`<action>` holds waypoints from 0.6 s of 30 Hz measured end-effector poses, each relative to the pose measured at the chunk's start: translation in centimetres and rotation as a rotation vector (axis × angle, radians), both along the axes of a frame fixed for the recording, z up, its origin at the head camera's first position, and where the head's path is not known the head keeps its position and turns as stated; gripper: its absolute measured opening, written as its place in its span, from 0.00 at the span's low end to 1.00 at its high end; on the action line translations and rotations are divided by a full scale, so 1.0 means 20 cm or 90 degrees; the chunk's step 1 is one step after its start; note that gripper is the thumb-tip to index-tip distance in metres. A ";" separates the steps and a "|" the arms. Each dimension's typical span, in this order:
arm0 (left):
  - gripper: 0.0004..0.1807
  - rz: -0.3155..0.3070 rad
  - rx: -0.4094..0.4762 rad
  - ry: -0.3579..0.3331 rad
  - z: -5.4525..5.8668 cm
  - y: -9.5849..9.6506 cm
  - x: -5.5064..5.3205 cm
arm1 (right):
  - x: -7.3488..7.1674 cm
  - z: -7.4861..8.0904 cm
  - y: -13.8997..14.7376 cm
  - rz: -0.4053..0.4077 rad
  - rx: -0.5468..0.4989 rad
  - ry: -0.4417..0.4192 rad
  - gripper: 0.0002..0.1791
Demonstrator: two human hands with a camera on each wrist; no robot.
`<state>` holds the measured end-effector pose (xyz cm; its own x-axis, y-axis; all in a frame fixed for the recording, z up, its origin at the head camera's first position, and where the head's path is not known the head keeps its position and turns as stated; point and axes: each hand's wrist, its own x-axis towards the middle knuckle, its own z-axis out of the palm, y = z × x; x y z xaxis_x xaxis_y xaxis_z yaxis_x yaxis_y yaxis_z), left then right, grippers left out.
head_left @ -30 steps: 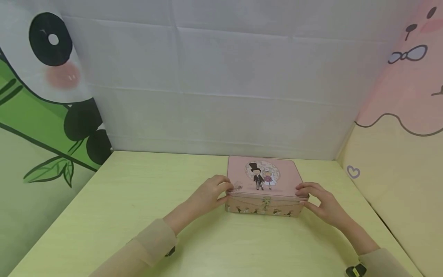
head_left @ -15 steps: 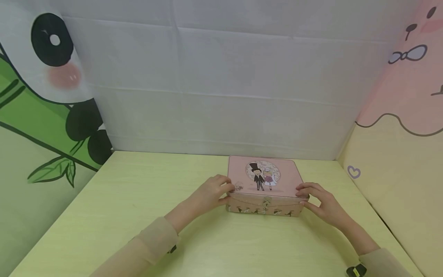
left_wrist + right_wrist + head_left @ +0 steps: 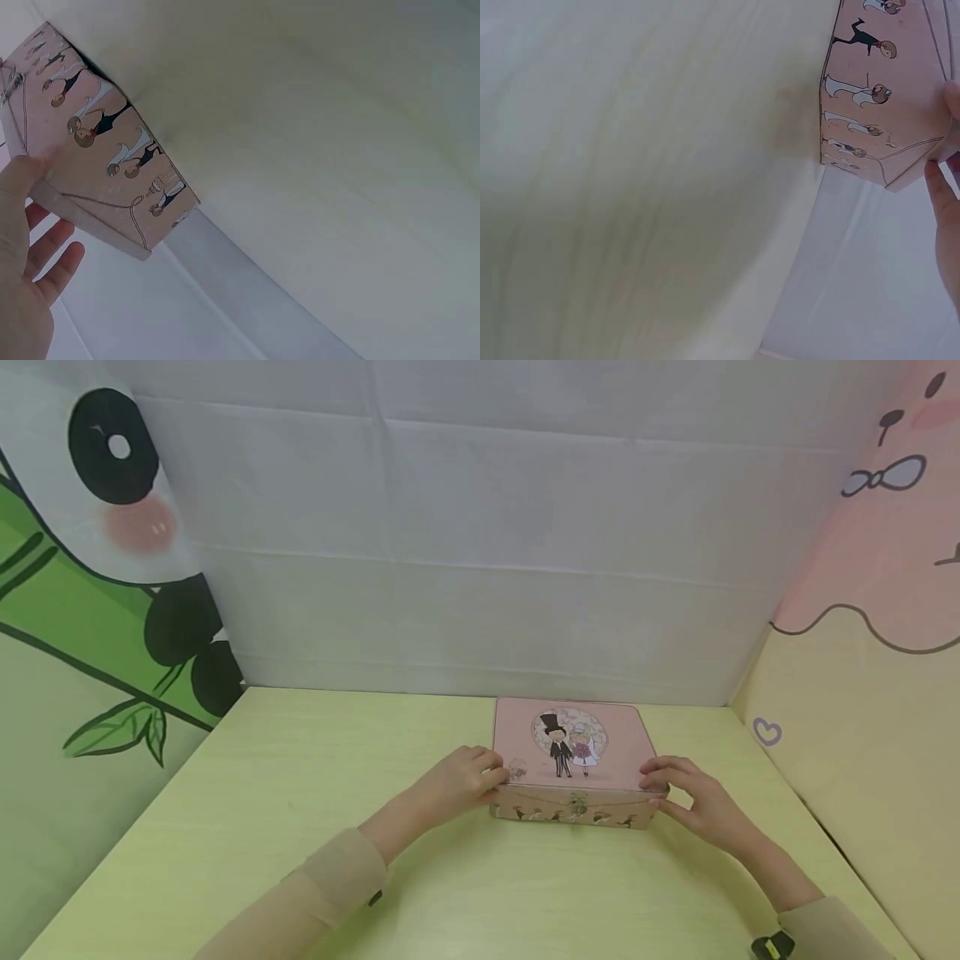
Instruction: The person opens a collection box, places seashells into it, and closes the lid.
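Observation:
A pink tin box (image 3: 573,810) with a latch at its front sits at the back of the table. Its lid (image 3: 517,727) is down and shows a cartoon couple in wedding clothes. My left hand (image 3: 459,783) holds the lid's front left corner, fingertips on top and thumb at the front. In the left wrist view, the thumb lies along the lid's rim and the other fingers are curled at its side. At the front right corner my right hand (image 3: 701,797) grips the lid, fingers above and thumb below the edge.
The pale yellow table (image 3: 300,760) spreads to the left and in front. Behind the box hangs a white cloth backdrop (image 3: 480,527). Side panels with a panda print (image 3: 112,543) and a pink cartoon print (image 3: 862,568) flank the table.
The lid's front edge has come down slightly onto the box, and its rim shows less. The left hand has shifted a little, its thumb nearer the lid. The right hand has stayed put.

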<state>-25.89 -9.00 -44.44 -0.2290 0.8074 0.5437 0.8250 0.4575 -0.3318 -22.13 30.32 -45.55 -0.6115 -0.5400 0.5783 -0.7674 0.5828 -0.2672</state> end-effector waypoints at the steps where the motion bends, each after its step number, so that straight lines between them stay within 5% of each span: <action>1: 0.11 -0.003 -0.003 0.000 -0.01 0.00 -0.01 | 0.00 0.00 0.00 -0.002 0.002 -0.002 0.25; 14: 0.12 -0.009 0.037 -0.089 -0.02 0.00 -0.01 | 0.00 0.01 -0.01 0.014 0.005 0.017 0.25; 18: 0.12 -0.007 0.051 -0.104 -0.03 0.00 -0.01 | 0.00 0.03 -0.04 -0.022 0.042 0.030 0.22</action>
<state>-26.15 -8.93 -45.14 -0.3109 0.7659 0.5628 0.8703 0.4674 -0.1552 -22.06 29.60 -44.86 -0.6032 -0.5573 0.5706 -0.7576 0.6241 -0.1913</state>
